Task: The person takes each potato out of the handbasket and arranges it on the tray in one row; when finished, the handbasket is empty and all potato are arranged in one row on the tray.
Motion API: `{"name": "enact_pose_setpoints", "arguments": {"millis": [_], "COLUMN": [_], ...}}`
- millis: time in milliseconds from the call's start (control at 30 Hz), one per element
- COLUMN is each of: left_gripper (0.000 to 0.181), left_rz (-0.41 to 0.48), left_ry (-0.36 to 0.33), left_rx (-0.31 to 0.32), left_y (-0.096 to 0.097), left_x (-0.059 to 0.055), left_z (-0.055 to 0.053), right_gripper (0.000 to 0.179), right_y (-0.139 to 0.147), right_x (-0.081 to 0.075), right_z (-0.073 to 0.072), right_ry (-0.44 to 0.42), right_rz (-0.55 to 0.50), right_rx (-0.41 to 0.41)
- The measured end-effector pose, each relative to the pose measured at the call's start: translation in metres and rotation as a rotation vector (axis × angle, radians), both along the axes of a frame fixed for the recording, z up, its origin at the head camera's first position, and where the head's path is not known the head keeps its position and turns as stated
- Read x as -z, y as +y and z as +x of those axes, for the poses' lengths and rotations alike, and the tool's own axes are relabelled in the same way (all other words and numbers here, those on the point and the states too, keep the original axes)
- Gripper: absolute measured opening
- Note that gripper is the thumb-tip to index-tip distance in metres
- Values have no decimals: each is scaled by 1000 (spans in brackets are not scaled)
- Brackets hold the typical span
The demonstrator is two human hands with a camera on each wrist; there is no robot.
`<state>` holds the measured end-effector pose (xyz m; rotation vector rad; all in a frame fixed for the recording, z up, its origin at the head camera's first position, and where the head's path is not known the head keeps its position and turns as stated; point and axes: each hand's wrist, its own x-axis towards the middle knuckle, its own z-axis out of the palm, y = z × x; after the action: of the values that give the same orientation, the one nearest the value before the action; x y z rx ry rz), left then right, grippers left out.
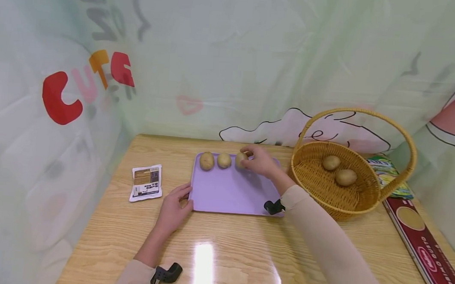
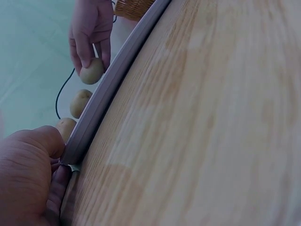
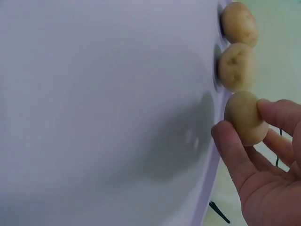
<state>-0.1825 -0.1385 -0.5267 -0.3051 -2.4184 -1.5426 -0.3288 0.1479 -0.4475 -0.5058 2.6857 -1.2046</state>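
Above the far edge of a lilac tray (image 1: 228, 193), my right hand (image 1: 261, 161) pinches a potato (image 3: 245, 117) between thumb and fingertips. Two more potatoes lie along that edge to the left, a larger potato (image 1: 206, 161) at the corner and a rounder potato (image 1: 224, 160) beside it. My left hand (image 1: 173, 208) holds the tray's near left corner, thumb and fingers on its rim, as the left wrist view shows close up.
To the right stands a wicker basket (image 1: 307, 172) with a tall handle and two potatoes (image 1: 338, 170) inside. A white-and-brown packet (image 1: 147, 183) lies left of the tray. Beyond the basket are a green packet (image 1: 388, 172) and a long dark red box (image 1: 424, 246).
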Motion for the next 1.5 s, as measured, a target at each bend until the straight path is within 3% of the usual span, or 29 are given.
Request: {"name": "enact_pose_setpoints", "arguments": {"millis": [167,333,833,1000,1233,1500], "left_gripper": [39,39,40,40,40,40], "left_rz": [2,2,-15,-17,-15,13], "left_ry": [-4,-16,-10,-15,-7,-20], "left_rx": [7,9,5,7,-6,15], "left_y": [3,6,5,3,0,0], "left_x": [-1,-2,-3,-3,0,0], "left_z": [0,1,-1,-1,-1,0], "right_gripper": [44,44,53,51,44,37], "right_y": [-5,-8,-1,9,25,57], "right_x": [5,10,11,-3,-38,-63], "right_z": [-1,0,2,9,24,41], "right_ry": [-70,-82,-63,-21,12,39], "right_rz": [12,30,40,84,62,92], "right_rx": [77,111,89,69,2,27]}}
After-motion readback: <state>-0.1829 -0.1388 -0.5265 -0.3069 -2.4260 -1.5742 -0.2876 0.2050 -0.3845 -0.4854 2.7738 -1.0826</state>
